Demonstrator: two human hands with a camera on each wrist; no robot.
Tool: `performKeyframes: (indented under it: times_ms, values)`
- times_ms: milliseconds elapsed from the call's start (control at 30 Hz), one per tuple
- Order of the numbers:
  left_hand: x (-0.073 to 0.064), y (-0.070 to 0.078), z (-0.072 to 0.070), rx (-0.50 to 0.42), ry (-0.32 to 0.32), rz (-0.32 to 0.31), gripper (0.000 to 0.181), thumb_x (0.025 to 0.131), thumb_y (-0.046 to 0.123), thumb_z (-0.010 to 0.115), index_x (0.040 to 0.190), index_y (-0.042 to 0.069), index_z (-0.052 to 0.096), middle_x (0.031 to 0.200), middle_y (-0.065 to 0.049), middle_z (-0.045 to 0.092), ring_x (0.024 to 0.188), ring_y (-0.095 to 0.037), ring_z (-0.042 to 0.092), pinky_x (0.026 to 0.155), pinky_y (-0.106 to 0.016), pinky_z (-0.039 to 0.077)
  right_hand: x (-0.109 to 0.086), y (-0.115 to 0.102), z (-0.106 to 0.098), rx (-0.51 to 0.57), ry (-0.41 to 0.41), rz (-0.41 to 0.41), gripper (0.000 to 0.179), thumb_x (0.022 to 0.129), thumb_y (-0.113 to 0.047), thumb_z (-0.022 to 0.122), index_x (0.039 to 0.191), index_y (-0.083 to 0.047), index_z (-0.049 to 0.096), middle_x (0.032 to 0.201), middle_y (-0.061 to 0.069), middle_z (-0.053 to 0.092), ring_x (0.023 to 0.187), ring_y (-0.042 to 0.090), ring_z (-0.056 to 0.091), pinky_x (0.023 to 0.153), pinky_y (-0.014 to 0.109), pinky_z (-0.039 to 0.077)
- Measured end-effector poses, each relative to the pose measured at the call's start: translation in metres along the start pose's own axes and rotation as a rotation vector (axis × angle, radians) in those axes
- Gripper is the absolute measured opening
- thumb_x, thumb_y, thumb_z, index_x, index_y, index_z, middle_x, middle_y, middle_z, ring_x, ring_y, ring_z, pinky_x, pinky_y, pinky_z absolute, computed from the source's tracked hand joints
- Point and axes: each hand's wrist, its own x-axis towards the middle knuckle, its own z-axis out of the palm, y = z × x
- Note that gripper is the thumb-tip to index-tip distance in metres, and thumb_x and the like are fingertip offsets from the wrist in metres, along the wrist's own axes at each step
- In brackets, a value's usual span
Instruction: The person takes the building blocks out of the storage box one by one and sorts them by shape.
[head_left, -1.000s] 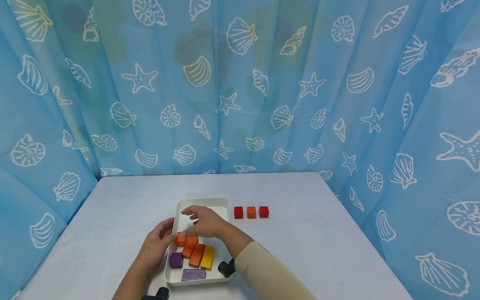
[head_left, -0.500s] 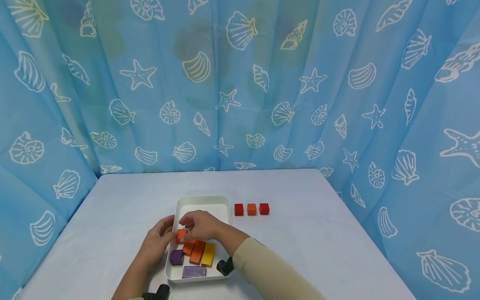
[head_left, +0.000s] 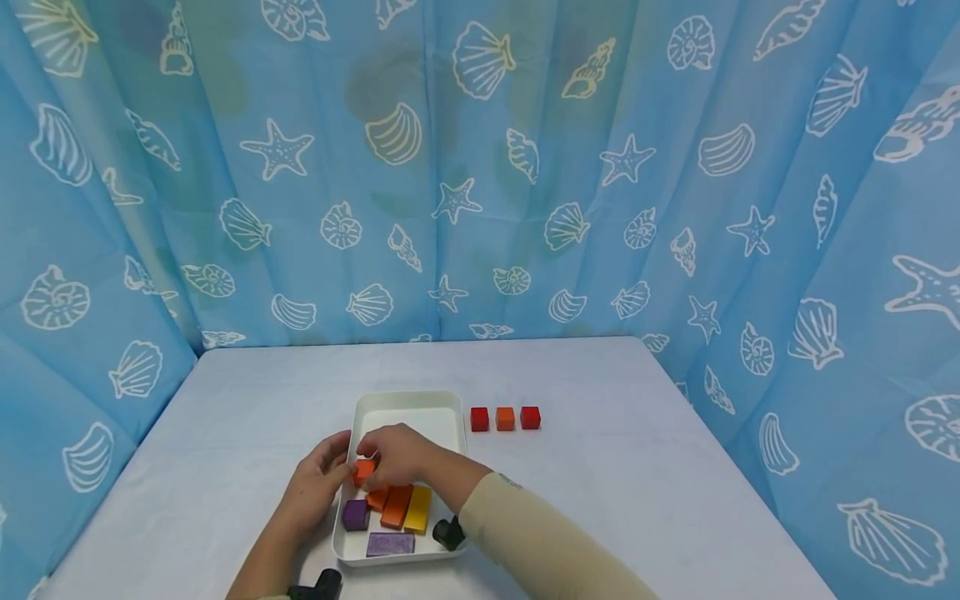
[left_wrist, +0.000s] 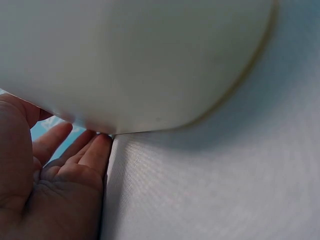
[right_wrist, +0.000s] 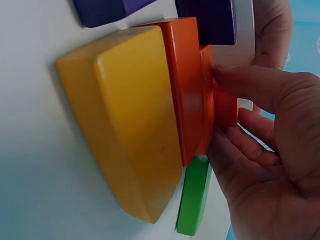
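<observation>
A white tray point(head_left: 450, 398) holds several coloured wooden blocks. My right hand point(head_left: 401, 457) reaches over it and pinches an orange block point(head_left: 364, 472) by the left wall, thumb on one side and fingers on the other. The right wrist view has this orange block point(right_wrist: 226, 107) partly hidden behind other orange blocks point(right_wrist: 185, 90). Outside the tray's left wall rests my left hand point(head_left: 311, 483), its thumb tip right at the rim. In the left wrist view its fingers point(left_wrist: 95, 155) extend loosely against the tray's outer side point(left_wrist: 150, 65).
In the tray lie a yellow block point(head_left: 417, 510), a dark purple block point(head_left: 356, 515), a light purple block point(head_left: 390, 544) and a green block point(right_wrist: 193, 197). A row of two red cubes point(head_left: 479, 419) and an orange cube point(head_left: 506, 419) sits right of the tray. A shell-patterned curtain point(head_left: 480, 167) surrounds the table.
My right hand's raised fingers have come down and drawn in around the orange block. The left hand keeps its place at the tray's side. The head view has tilted slightly.
</observation>
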Motion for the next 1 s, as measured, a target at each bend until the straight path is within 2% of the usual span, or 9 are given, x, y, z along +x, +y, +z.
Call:
performKeyframes:
  times_ms: [167,300,433,700,1000]
  values:
    - [0.002,0.0,0.0,-0.002,0.008,-0.007,0.067,0.098,0.01,0.063,0.161,0.006,0.04,0.166,-0.021,0.04,0.153,-0.041,0.038,0.121,-0.054,0.033,0.002,-0.001,0.003,-0.04,0.029,-0.001,0.033,0.087,-0.017,0.09,0.118,-0.017,0.077,0.094,-0.01,0.069,0.078,0.008,0.061,0.073,0.019,0.057]
    - [0.004,-0.002,0.003,0.001,0.006,-0.024,0.067,0.097,0.011,0.063,0.16,0.006,0.042,0.165,-0.021,0.041,0.153,-0.041,0.038,0.12,-0.054,0.035,0.001,0.003,0.008,0.001,0.057,0.016,0.024,0.088,-0.016,0.089,0.109,-0.017,0.076,0.088,-0.01,0.066,0.076,0.01,0.06,0.07,0.019,0.056]
    - [0.004,-0.002,0.004,0.005,0.007,-0.019,0.065,0.098,0.011,0.064,0.16,0.005,0.042,0.164,-0.022,0.042,0.152,-0.042,0.04,0.119,-0.054,0.035,0.0,0.005,0.007,0.024,0.082,0.008,0.023,0.088,-0.017,0.089,0.106,-0.018,0.074,0.087,-0.01,0.065,0.077,0.01,0.06,0.07,0.019,0.056]
    - [0.003,0.0,0.003,0.022,0.001,0.003,0.065,0.101,0.014,0.063,0.161,0.005,0.041,0.166,-0.022,0.04,0.152,-0.043,0.038,0.119,-0.056,0.035,-0.004,0.006,-0.008,0.047,0.109,0.002,0.025,0.09,-0.016,0.087,0.11,-0.018,0.073,0.092,-0.01,0.066,0.082,0.01,0.06,0.077,0.02,0.057]
    - [0.002,0.001,0.002,0.02,-0.003,-0.013,0.063,0.104,0.015,0.062,0.162,0.005,0.039,0.167,-0.022,0.038,0.153,-0.042,0.037,0.119,-0.056,0.034,-0.008,0.009,-0.027,0.054,0.144,-0.023,0.026,0.092,-0.017,0.086,0.114,-0.017,0.072,0.093,-0.01,0.066,0.083,0.01,0.06,0.076,0.02,0.058]
